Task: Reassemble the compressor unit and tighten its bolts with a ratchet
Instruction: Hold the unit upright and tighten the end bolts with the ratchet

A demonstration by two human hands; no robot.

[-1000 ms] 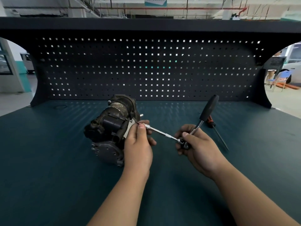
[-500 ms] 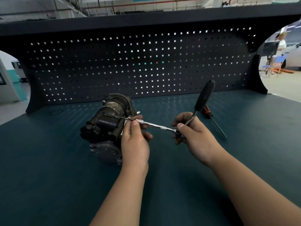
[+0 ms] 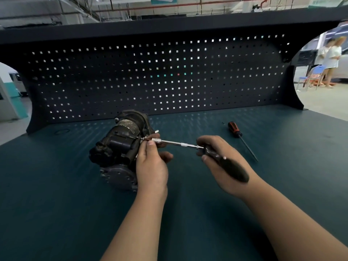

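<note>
Dark teal table (image 3: 56, 204) surface is stretching wide to the left, the right and the near side of the work. At the back a black perforated panel (image 3: 150, 81) is walling it off under a shelf. Curved cut-outs at both ends are opening onto a workshop floor, where blurred people (image 3: 332, 57) are standing far off to the right.

A red-and-black screwdriver (image 3: 242, 139) is lying on the table just right of the hands, its tip pointing toward the near side. A thin dark ring (image 3: 62, 131) is lying well to the left, near the panel.

The compressor unit (image 3: 116, 147) is sitting on its side left of centre, close to the panel; it is dark, grimy and roughly cylindrical. The left hand (image 3: 150, 166) is pinching the far end of the ratchet (image 3: 228, 165) extension bar where it is meeting the unit's right side. The right hand (image 3: 224, 180) is gripping the ratchet near its head, with the black handle lying back across the hand toward the wrist.
</note>
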